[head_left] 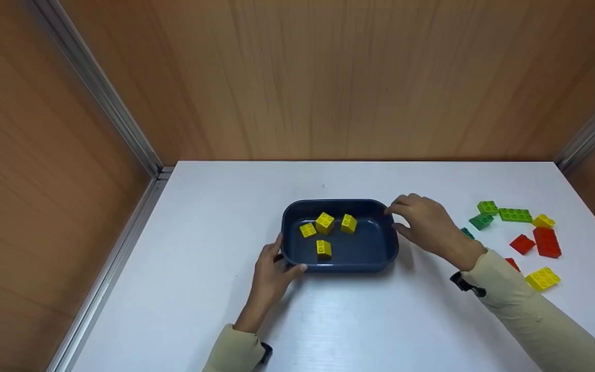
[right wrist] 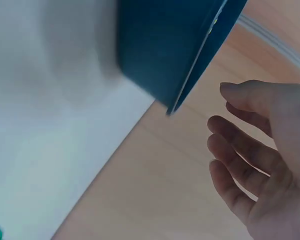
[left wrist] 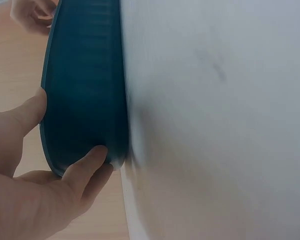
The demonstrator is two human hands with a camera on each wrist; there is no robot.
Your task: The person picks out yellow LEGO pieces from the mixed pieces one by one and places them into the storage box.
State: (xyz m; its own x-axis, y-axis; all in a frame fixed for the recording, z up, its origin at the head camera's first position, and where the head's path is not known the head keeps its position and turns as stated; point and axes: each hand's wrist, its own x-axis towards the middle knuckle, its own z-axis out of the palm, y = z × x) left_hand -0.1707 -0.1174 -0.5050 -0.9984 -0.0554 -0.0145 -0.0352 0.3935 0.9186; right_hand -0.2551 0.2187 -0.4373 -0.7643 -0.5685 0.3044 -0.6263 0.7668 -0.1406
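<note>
A dark blue rectangular tray stands on the table with several yellow toy bricks inside, mostly in its left half. My left hand grips its front left corner. In the left wrist view, the thumb lies at the rim and the fingers touch the outer wall of the tray. Over the right rim hovers my right hand, its fingers loosely bent and holding nothing. The right wrist view shows a gap between that hand and the tray.
To the right lie loose bricks: green ones, red ones and yellow ones. Some are partly hidden behind the right arm. A wooden panel rises along the back edge of the white table, and another stands on the left.
</note>
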